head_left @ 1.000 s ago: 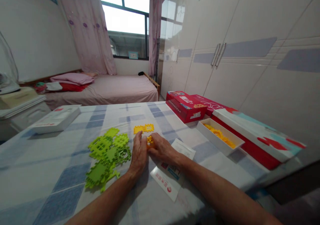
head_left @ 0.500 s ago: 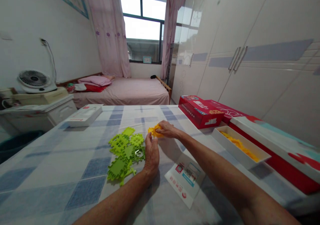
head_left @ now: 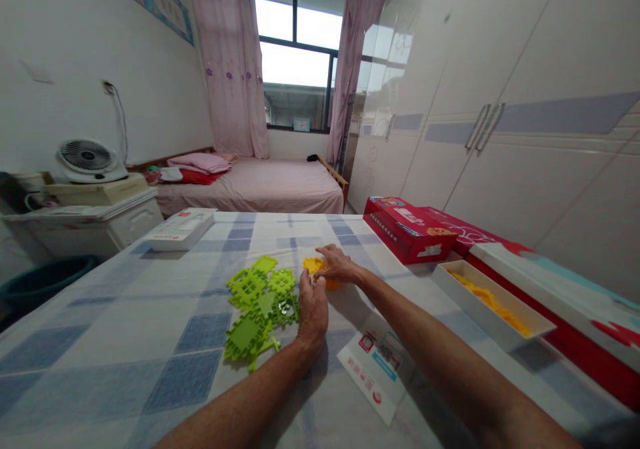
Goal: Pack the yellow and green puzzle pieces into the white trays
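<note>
Just past the green pieces, the right hand pinches the yellow pieces. The left hand rests half open at the green pieces' right edge, holding nothing. The table stretches wide left of them.

Left hand edge-down, fingers forward, right hand just ahead, palm down, fingers curled

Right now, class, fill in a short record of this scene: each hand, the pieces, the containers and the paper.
Left hand: resting on the checked table beside the green pieces
Right hand: fingers on the orange pieces, grip unclear
Green pieces: loose flat cluster, left of both hands
White tray: to the right, holding more orange pieces
Red box: behind the tray
Leaflet: by the right forearm
</note>
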`<action>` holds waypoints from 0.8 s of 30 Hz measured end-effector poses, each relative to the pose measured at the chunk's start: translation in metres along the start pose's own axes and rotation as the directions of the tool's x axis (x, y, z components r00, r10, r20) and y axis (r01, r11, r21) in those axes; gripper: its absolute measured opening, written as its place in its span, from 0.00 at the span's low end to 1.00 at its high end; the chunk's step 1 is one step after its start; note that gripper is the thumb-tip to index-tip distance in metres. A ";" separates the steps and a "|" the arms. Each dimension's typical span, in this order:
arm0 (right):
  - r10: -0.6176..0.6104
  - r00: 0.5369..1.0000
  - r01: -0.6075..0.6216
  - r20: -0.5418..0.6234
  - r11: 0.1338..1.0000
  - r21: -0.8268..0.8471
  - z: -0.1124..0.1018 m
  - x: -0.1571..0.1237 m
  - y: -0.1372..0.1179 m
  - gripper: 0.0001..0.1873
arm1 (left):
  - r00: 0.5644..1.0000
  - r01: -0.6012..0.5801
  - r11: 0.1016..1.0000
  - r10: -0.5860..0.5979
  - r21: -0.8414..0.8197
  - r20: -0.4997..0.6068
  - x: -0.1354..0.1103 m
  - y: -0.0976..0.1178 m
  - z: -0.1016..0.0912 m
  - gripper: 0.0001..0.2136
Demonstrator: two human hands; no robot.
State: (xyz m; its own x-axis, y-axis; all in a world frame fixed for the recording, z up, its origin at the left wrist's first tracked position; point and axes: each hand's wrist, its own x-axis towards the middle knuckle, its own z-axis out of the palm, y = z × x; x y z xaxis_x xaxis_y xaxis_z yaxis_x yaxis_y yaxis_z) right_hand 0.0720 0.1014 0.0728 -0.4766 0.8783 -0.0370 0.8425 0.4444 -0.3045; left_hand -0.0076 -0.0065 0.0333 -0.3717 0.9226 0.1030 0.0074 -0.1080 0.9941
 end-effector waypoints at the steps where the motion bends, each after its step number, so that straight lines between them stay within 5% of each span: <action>1: -0.019 1.000 0.019 0.016 1.000 0.000 -0.001 0.002 -0.001 0.36 | 1.000 -0.004 1.000 0.004 -0.011 0.003 0.000 0.000 0.000 0.23; 7: -0.047 0.999 0.047 0.027 0.999 -0.009 0.003 0.008 -0.008 0.30 | 1.000 0.003 0.999 -0.004 -0.048 -0.023 0.002 -0.003 0.001 0.23; 10: -0.078 0.996 0.078 -0.045 0.997 -0.009 0.009 -0.006 -0.013 0.31 | 1.000 -0.001 0.999 0.000 -0.048 -0.021 0.002 -0.005 0.001 0.23; 16: -0.115 0.965 0.087 -0.235 0.988 -0.126 0.025 -0.040 -0.022 0.17 | 1.000 -0.007 0.997 0.005 -0.075 -0.031 0.004 -0.007 0.003 0.21; 24: -0.132 0.901 0.070 -0.414 0.984 -0.163 0.038 -0.046 -0.020 0.09 | 0.999 -0.026 0.997 0.024 -0.069 -0.035 0.004 -0.012 0.002 0.22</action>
State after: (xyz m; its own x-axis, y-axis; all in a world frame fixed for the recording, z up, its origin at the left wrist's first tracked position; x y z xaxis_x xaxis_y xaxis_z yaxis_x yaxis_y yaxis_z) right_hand 0.0671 0.0451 0.0442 -0.4370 0.8054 0.4005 0.8368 0.5273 -0.1474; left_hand -0.0079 -0.0006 0.0219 -0.4038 0.9062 0.1254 -0.0468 -0.1574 0.9864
